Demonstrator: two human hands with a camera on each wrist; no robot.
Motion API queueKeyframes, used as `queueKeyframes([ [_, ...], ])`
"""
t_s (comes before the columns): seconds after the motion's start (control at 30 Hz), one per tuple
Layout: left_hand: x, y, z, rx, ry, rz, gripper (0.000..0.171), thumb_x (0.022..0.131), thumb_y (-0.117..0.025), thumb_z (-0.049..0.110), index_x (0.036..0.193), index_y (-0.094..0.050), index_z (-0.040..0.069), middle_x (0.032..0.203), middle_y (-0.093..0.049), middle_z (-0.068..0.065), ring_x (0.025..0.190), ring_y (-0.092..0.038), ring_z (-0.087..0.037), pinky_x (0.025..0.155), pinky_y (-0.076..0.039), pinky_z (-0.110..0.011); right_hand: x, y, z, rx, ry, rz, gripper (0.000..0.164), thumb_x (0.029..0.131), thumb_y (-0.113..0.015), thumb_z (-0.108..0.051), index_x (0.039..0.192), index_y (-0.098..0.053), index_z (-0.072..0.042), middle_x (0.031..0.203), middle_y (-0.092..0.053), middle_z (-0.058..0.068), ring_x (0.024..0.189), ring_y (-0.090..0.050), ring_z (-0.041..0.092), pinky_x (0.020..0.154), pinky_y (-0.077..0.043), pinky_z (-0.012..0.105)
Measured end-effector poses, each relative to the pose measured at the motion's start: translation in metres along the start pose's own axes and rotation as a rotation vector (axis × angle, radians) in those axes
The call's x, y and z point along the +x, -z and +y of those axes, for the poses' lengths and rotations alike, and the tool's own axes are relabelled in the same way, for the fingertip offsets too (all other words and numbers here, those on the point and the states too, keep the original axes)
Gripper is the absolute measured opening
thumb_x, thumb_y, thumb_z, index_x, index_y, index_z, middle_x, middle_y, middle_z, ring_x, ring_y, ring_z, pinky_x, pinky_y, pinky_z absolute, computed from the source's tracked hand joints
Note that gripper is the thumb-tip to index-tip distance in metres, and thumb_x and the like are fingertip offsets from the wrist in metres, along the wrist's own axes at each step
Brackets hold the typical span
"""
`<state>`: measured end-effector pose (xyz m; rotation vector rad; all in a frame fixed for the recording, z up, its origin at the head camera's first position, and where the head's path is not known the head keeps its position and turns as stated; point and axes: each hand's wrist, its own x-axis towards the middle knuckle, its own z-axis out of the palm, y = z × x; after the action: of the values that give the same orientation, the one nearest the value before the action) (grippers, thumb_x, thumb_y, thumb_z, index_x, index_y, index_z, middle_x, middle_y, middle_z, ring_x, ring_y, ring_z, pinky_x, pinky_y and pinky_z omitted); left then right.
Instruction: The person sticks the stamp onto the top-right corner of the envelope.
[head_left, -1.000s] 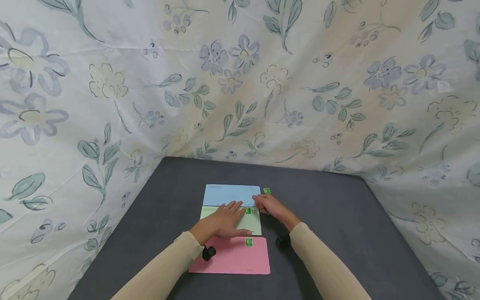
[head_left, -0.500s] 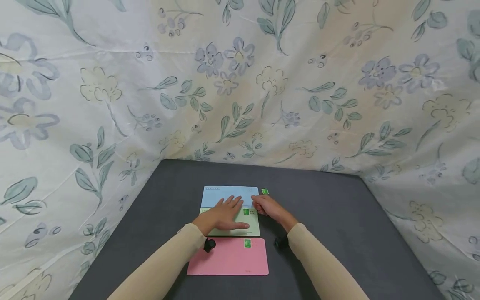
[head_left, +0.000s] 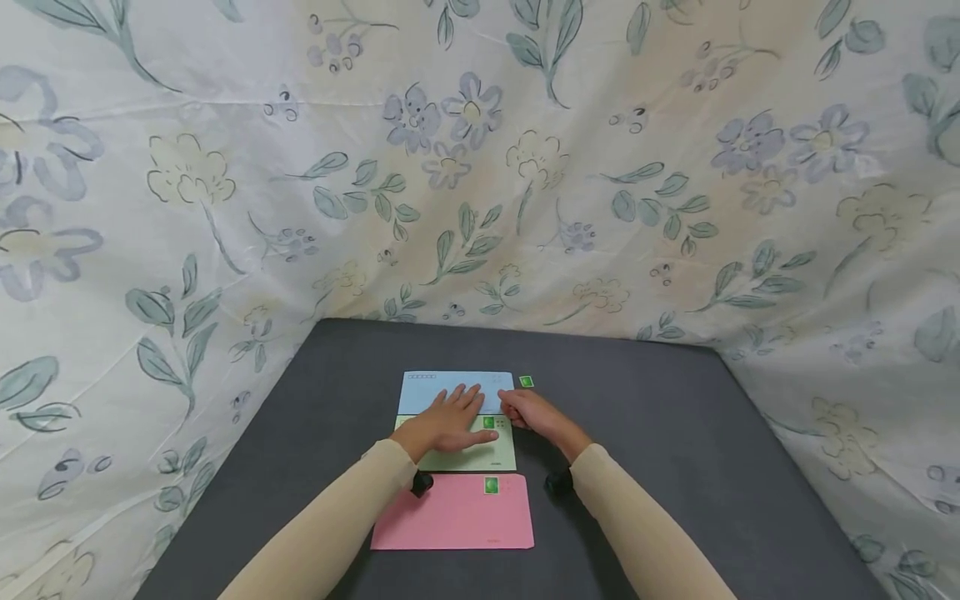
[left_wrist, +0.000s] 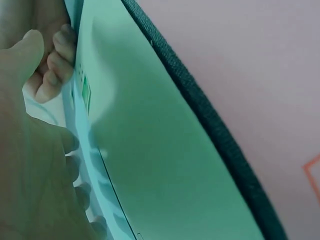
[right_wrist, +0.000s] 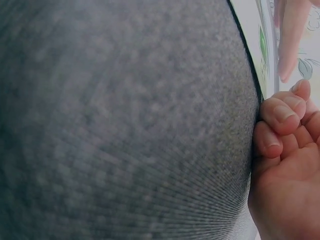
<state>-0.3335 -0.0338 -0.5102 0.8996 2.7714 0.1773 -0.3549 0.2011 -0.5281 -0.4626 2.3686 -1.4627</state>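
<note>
Blue (head_left: 427,392), pale green (head_left: 491,457) and pink (head_left: 453,521) envelopes lie in a column on the dark table. My left hand (head_left: 447,423) spreads its straight fingers over the blue and green ones, thumb out to the right. At their right edge my right hand (head_left: 536,415) rests with curled fingers; in the right wrist view these fingers (right_wrist: 280,117) show nothing held, beside the green envelope's edge. A green stamp (head_left: 489,422) is on the green envelope, and another stamp (head_left: 491,485) on the pink one. A loose stamp (head_left: 527,382) lies right of the blue envelope.
The dark table (head_left: 637,450) extends on both sides of the envelopes. A floral cloth (head_left: 480,167) hangs behind the table and along both sides. Each wrist carries a small black camera, one of which (head_left: 422,484) overlaps the pink envelope.
My left hand has shifted slightly up over the blue envelope, uncovering more of the green one. My right hand stays at the envelopes' right edge. The head view has drifted slightly.
</note>
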Motion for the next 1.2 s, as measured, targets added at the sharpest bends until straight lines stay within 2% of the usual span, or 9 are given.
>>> queueKeyframes([
  [0.27,0.003,0.001,-0.003,-0.030,-0.004,0.010,0.097,0.108,-0.030,0.077,0.173,-0.021,0.006,0.181,-0.013,-0.010,0.166,-0.009,-0.037,0.130,-0.011,-0.061,0.004,-0.007,0.000,-0.005,0.015,0.019,0.055,0.119,-0.043,-0.033,0.083,-0.052,0.006,0.073,-0.043,0.011,0.061,-0.037,0.020,0.066,-0.038,0.034],
  [0.47,0.006,0.000,-0.006,-0.045,0.018,-0.009,0.098,0.107,-0.028,0.079,0.173,-0.022,0.006,0.181,-0.013,-0.009,0.166,-0.008,-0.036,0.131,-0.010,-0.059,0.006,-0.008,0.002,-0.010,0.008,0.028,0.054,0.119,-0.043,-0.034,0.082,-0.054,0.004,0.072,-0.044,0.008,0.061,-0.039,0.019,0.067,-0.039,0.034],
  [0.57,0.013,-0.010,-0.015,-0.076,0.010,0.017,0.105,0.103,-0.026,0.084,0.173,-0.022,0.006,0.181,-0.013,-0.009,0.166,-0.008,-0.036,0.130,-0.009,-0.060,0.006,-0.009,0.001,-0.014,-0.002,0.027,0.055,0.118,-0.044,-0.036,0.082,-0.055,0.003,0.073,-0.045,0.006,0.061,-0.039,0.018,0.068,-0.039,0.034],
  [0.73,0.015,-0.010,-0.014,-0.066,0.008,0.015,0.102,0.105,-0.029,0.082,0.174,-0.020,0.007,0.181,-0.012,-0.008,0.166,-0.006,-0.035,0.131,-0.009,-0.059,0.004,-0.007,0.000,-0.029,0.002,0.021,0.055,0.119,-0.043,-0.035,0.080,-0.053,0.003,0.070,-0.044,0.005,0.059,-0.039,0.018,0.068,-0.040,0.035],
  [0.93,0.027,-0.022,-0.018,-0.075,0.020,0.015,0.105,0.103,-0.029,0.084,0.173,-0.022,0.007,0.181,-0.012,-0.008,0.166,-0.005,-0.035,0.130,-0.009,-0.060,0.002,-0.006,0.000,-0.033,-0.005,0.018,0.057,0.118,-0.045,-0.037,0.078,-0.051,0.002,0.069,-0.042,0.003,0.058,-0.038,0.017,0.068,-0.039,0.034],
  [1.03,0.025,-0.020,-0.018,-0.087,0.016,0.016,0.107,0.102,-0.028,0.086,0.173,-0.025,0.007,0.181,-0.015,-0.009,0.166,-0.008,-0.036,0.130,-0.011,-0.060,0.002,-0.007,-0.001,-0.021,-0.013,0.026,0.056,0.118,-0.046,-0.038,0.079,-0.053,0.002,0.071,-0.043,0.003,0.060,-0.037,0.017,0.068,-0.039,0.033],
  [1.1,0.027,-0.022,-0.020,-0.098,0.007,0.019,0.108,0.101,-0.026,0.087,0.173,-0.024,0.007,0.181,-0.014,-0.009,0.166,-0.007,-0.036,0.130,-0.010,-0.061,0.002,-0.006,-0.001,-0.015,-0.013,0.032,0.054,0.118,-0.045,-0.037,0.080,-0.054,0.000,0.072,-0.044,0.003,0.061,-0.038,0.017,0.068,-0.039,0.033],
  [1.2,0.026,-0.019,-0.018,-0.119,0.001,0.005,0.108,0.101,-0.026,0.087,0.173,-0.023,0.007,0.181,-0.012,-0.008,0.166,-0.005,-0.035,0.130,-0.009,-0.060,0.000,-0.004,-0.001,-0.014,-0.013,0.042,0.053,0.118,-0.044,-0.035,0.081,-0.056,0.001,0.073,-0.046,0.003,0.062,-0.040,0.017,0.068,-0.040,0.033],
])
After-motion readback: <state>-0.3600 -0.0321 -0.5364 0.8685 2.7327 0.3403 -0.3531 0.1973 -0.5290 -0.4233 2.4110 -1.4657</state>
